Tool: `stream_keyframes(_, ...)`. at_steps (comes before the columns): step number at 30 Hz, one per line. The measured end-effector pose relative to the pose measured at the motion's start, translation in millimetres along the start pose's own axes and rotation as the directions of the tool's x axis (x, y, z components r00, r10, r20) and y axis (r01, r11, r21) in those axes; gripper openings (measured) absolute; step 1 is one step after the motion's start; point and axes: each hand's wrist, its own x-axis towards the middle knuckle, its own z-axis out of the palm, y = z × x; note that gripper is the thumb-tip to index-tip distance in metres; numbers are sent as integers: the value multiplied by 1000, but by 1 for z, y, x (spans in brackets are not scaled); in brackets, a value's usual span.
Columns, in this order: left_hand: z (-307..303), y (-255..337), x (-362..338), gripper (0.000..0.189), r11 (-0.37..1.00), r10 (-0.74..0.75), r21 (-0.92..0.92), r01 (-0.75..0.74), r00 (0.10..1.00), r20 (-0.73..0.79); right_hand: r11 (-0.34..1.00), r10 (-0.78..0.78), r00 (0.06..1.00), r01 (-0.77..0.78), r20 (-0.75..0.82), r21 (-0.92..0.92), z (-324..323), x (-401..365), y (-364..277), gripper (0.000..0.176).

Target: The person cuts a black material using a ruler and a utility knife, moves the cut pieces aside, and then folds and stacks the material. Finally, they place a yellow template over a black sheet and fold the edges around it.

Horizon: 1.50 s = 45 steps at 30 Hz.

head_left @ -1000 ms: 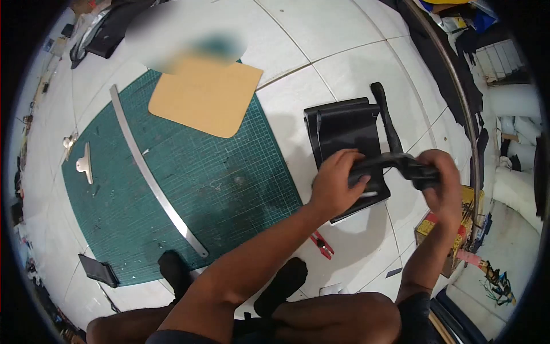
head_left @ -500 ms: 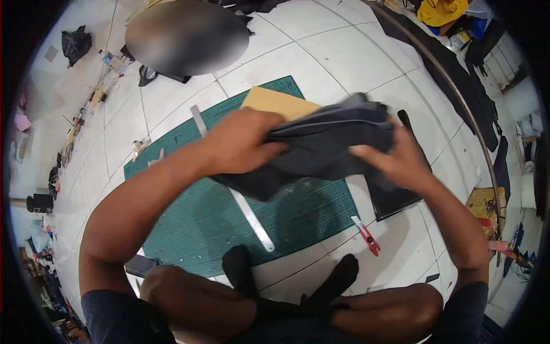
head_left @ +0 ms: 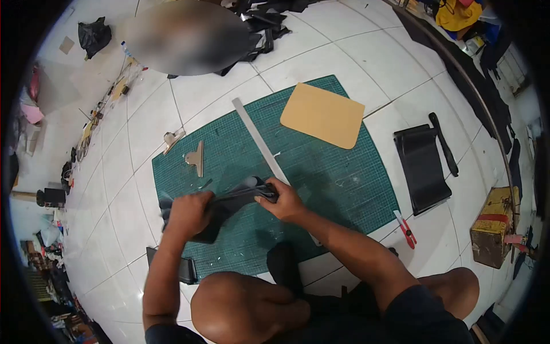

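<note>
Dark, thin sheet material [head_left: 232,200] is bunched between my two hands over the left part of the green cutting mat [head_left: 344,195]. My left hand [head_left: 192,215] is closed on its left side, and loose material shows beyond and below the fingers. My right hand [head_left: 282,199] pinches the other end between thumb and fingers. A metal ruler [head_left: 260,140] lies slantwise on the mat, passing beside my right hand. Two metal clips, one on the mat [head_left: 196,159] and one at its edge [head_left: 172,139], lie beyond my left hand. A tan board [head_left: 323,114] rests at the mat's far side.
Right of the mat lie a folded black sheet [head_left: 423,169], a black-handled tool [head_left: 443,144] and a red cutter [head_left: 407,231]. A worn yellow box [head_left: 494,226] stands farther right. A dark flat item [head_left: 186,269] is at the mat's near left corner.
Both hands have carried the dark material left and nearer to me, uncovering the tan board and far part of the mat. The camera view has shifted too.
</note>
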Motion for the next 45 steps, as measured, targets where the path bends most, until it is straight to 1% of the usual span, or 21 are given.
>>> stream_keyframes(2, 24, -5, -2, 30, 1000, -5, -15, 6, 1000, 27, 996, -93, 996, 92, -13, -4, 9, 3, 24, 47)
stream_keyframes(3, 28, -2, -1, 38, 999, 3, -42, -3, 1000, 16, 991, -136, 990, 135, -27, -8, 9, 2, 23, 50)
stream_keyframes(6, 25, 10, -8, 44, 980, -72, -191, 63, 996, -44, 981, -154, 988, 154, 11, -117, 1, 1, 21, 60)
stream_keyframes(7, 22, 14, -10, 47, 989, -3, -150, -20, 988, -154, 983, -141, 989, 144, 39, -114, -1, 1, 23, 62)
stream_keyframes(9, 16, 20, -7, 54, 987, 132, -35, -155, 923, -362, 985, -122, 987, 133, 105, -107, -4, 4, 24, 67)
stream_keyframes(12, 15, 38, 8, 47, 971, 129, -136, -197, 909, -397, 991, -117, 991, 121, 59, -60, 0, 3, 31, 67)
stream_keyframes(13, 21, 41, 8, 44, 977, 71, -168, -128, 948, -311, 994, -103, 992, 105, 78, -29, 0, 2, 32, 69)
stream_keyframes(15, 35, 42, 14, 38, 978, -29, -209, 2, 991, -129, 997, -79, 992, 76, 99, 31, -2, 0, 30, 74)
stream_keyframes(16, 40, 41, 15, 36, 978, -32, -209, -2, 987, -161, 986, -117, 990, 126, 83, -113, -7, -3, 22, 76)
stream_keyframes(18, 48, 42, 12, 32, 978, -18, -205, -26, 978, -209, 901, -186, 981, 189, 48, -389, -22, -16, 13, 81)
stream_keyframes(19, 47, 42, 13, 31, 981, -6, -192, -38, 975, -221, 856, -80, 997, 76, 13, -512, -28, -25, 21, 76)
stream_keyframes(21, 46, 45, 15, 29, 983, -2, -176, -46, 965, -262, 678, 108, 991, -129, -76, -724, -40, -44, 38, 66)
stream_keyframes(24, 42, 47, 17, 33, 980, -8, -193, -42, 969, -248, 594, 189, 978, -183, -86, -784, -42, -70, 51, 52)
stream_keyframes(27, 36, 51, 16, 43, 972, -40, -233, -16, 971, -235, 627, 187, 969, -244, -161, -740, -33, -76, 65, 41)
stream_keyframes(30, 33, 54, 17, 46, 990, 3, -135, -40, 966, -259, 603, 285, 929, -366, -237, -709, -29, -72, 68, 33)
stream_keyframes(33, 32, 53, 16, 44, 968, -17, -248, -36, 978, -209, 612, 294, 907, -420, -300, -670, -28, -72, 71, 29)
stream_keyframes(36, 35, 48, 16, 39, 963, -10, -264, -56, 971, -240, 656, 333, 886, -463, -321, -597, -29, -70, 76, 24)
stream_keyframes(38, 37, 47, 16, 33, 961, 7, -266, -69, 974, -225, 800, 355, 884, -456, -304, -391, -32, -68, 83, 25)
stream_keyframes(39, 38, 47, 17, 30, 960, 16, -270, -77, 976, -219, 851, 365, 883, -445, -295, -279, -37, -67, 83, 26)
stream_keyframes(42, 42, 45, 18, 24, 962, 12, -262, -73, 974, -226, 882, 194, 928, -307, -318, -356, -54, -66, 79, 28)
stream_keyframes(45, 39, 46, 18, 21, 959, 5, -275, -67, 975, -221, 883, 92, 868, -297, -487, -363, -87, -69, 79, 28)
